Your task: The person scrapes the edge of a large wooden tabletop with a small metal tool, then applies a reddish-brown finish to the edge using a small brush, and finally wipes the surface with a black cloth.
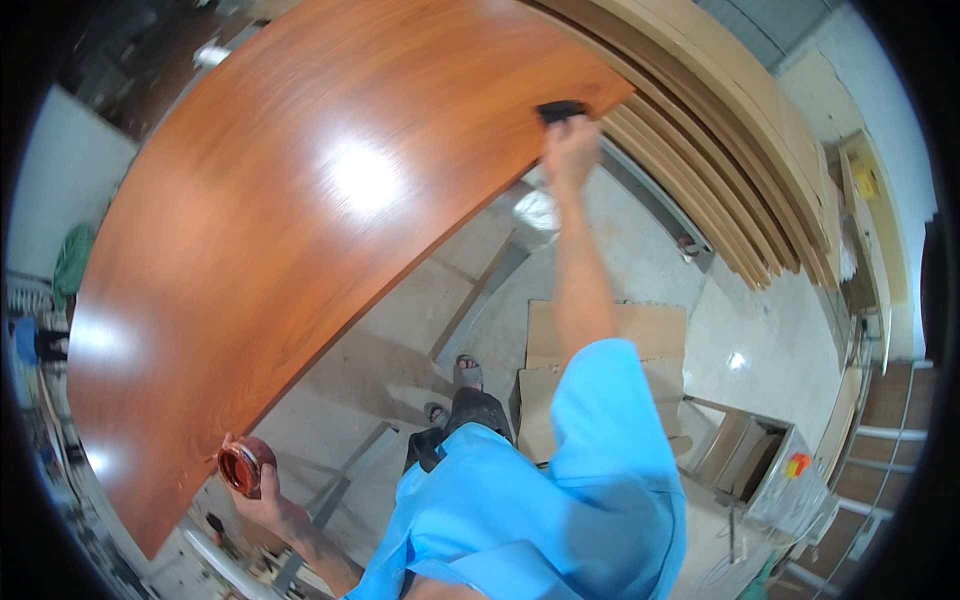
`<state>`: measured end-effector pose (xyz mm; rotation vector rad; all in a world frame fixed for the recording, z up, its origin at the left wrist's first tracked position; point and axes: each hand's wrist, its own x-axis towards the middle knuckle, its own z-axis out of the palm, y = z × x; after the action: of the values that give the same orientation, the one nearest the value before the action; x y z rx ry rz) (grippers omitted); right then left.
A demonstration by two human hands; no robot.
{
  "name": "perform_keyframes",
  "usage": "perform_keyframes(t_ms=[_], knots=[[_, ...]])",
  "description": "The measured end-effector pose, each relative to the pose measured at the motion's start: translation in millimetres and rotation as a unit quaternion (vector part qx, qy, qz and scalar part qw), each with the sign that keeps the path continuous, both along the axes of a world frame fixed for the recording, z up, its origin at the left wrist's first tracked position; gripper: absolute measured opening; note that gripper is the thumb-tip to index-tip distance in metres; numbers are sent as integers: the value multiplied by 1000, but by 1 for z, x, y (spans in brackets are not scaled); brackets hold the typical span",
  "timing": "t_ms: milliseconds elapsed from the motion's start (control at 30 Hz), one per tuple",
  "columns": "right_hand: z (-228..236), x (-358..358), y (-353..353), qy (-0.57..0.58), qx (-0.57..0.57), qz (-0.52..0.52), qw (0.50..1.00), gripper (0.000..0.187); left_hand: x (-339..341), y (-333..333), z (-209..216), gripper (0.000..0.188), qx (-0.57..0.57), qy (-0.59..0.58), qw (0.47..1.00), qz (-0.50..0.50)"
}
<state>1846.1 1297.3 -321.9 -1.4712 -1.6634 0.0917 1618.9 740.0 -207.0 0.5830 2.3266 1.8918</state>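
A large reddish-brown wood panel (270,230) with a glossy surface slants across the left and upper part of the head view. My right hand (570,155) reaches to its far right corner and grips a small black applicator (562,111), which lies against the panel; whether it is a brush or a sponge I cannot tell. Down by the panel's near left edge, my left hand (262,505) is wrapped round an open jar (246,465). Reddish-brown residue coats the jar's inside and rim, and its mouth tilts toward me.
Brown boards (720,150) are stacked beyond the panel's right end. Flattened cardboard (610,330) lies on the floor to my right, near a box-like metal unit (765,460) with a red and yellow switch. Metal supports (485,295) stand below the panel, close to my feet.
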Motion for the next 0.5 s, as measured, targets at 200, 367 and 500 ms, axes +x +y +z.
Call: perform_keyframes(t_ms=[200, 367, 500], knots=[[3, -78, -206, 79, 46, 281, 955, 11, 1, 26, 9, 64, -5, 20, 996, -81], [17, -62, -166, 124, -35, 270, 954, 15, 13, 48, 14, 63, -5, 72, 993, -93], [18, -13, -80, 186, 42, 206, 960, 14, 44, 78, 18, 69, 4, 55, 996, -75]])
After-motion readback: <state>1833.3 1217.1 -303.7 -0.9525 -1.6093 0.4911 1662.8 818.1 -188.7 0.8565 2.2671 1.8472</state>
